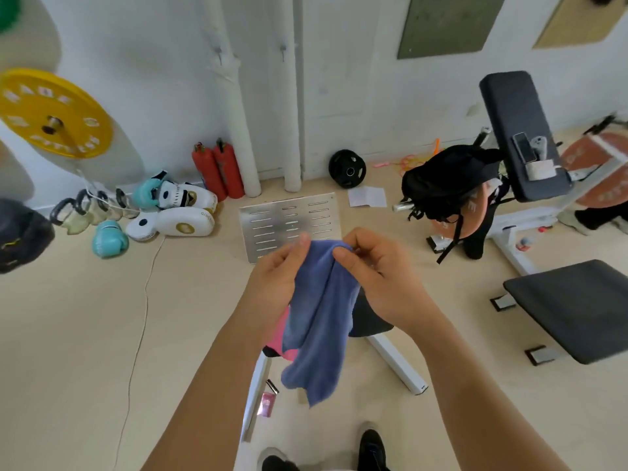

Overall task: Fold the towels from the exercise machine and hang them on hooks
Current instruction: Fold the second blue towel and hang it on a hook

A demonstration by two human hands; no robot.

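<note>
1. Holding a blue towel [323, 311] up at centre frame: left hand [275, 280] and right hand [380, 277] sit close together, each pinching the towel's top edge between thumb and fingers. The cloth hangs doubled and rumpled below them, its lower end loose above the floor.
2. Pink cloth [280, 331] shows just behind the towel's left edge, draped over a dark pad on a white frame [396, 363]; mostly hidden by the left forearm.
3. Yellow weight plate [54, 112] at far left carries white lettering around its rim; too blurred and bent by the lens to read with confidence.
4. White boxing pads [183, 212] lie against the far wall beside teal gloves [110, 239]. One pad bears small gold print starting "GIN", remainder unclear.
5. Two red extinguishers [219, 171] stand at the wall, right of the pads; labels not legible.
6. Perforated metal panel [289, 226] lies flat on the floor just beyond the hands.
7. Black backpack [445, 181] rests on an orange plate at right; partial white letters beneath, unreadable.
8. Dark bench pad [577, 307] near right.
9. Two small wall hooks [219, 54] far, above the white pipes.
</note>
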